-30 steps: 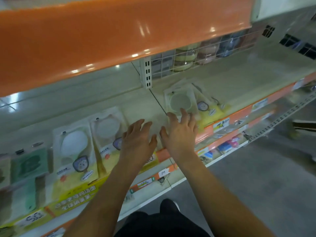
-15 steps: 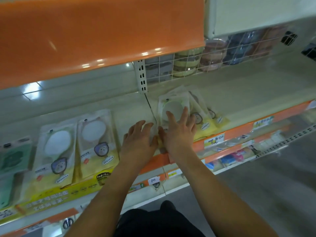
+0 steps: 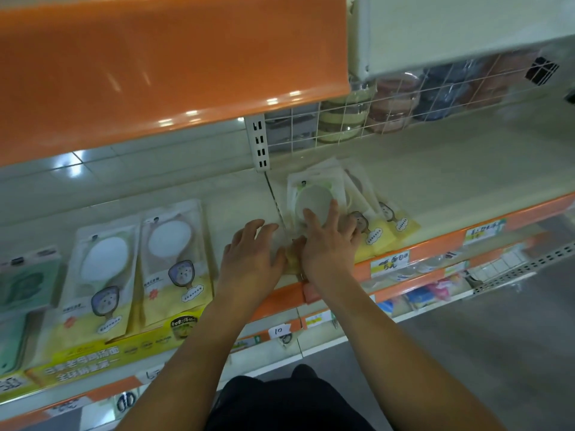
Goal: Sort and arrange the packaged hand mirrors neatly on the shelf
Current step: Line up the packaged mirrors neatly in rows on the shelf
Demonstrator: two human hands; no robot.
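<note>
A fanned pile of packaged hand mirrors (image 3: 368, 209) in clear and yellow bags lies on the cream shelf (image 3: 466, 181), just right of the shelf joint. My right hand (image 3: 326, 241) lies flat on the top packet, fingers spread over its round mirror. My left hand (image 3: 252, 253) rests on the shelf beside the pile's left edge, fingers straight, touching the packet's corner. Two more mirror packets (image 3: 140, 262) lie side by side further left.
Green packets (image 3: 25, 281) lie at the far left. An orange shelf front (image 3: 155, 63) overhangs above. A wire grid (image 3: 389, 116) at the back holds round items. Orange price rails with labels (image 3: 389, 259) run along the shelf edge; grey floor lies below right.
My right hand has slid forward onto the top packet of the pile. My left hand has moved right up to the pile's left edge. The camera has shifted right.
</note>
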